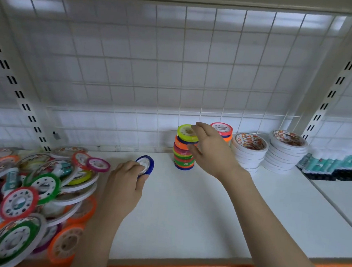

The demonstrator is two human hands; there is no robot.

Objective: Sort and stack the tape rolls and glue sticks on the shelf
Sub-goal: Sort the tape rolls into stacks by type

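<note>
My left hand (126, 182) grips a small blue tape roll (147, 164) just above the white shelf (186, 207). At the shelf's back stands a tall stack of coloured tape rolls (183, 155), and a yellow-green roll (186, 132) lies on top of it. The fingers of my right hand (209, 148) are at this roll, thumb against the stack's side. A second coloured stack (222, 130) with a pink roll on top stands behind my right hand, mostly hidden.
A loose heap of tape rolls and glue sticks (31, 190) fills the shelf's left end. Two stacks of white tape rolls (250, 151) (285, 151) stand right of the coloured ones. Teal glue sticks (331, 164) lie at the far right. A wire grid (175, 70) backs the shelf.
</note>
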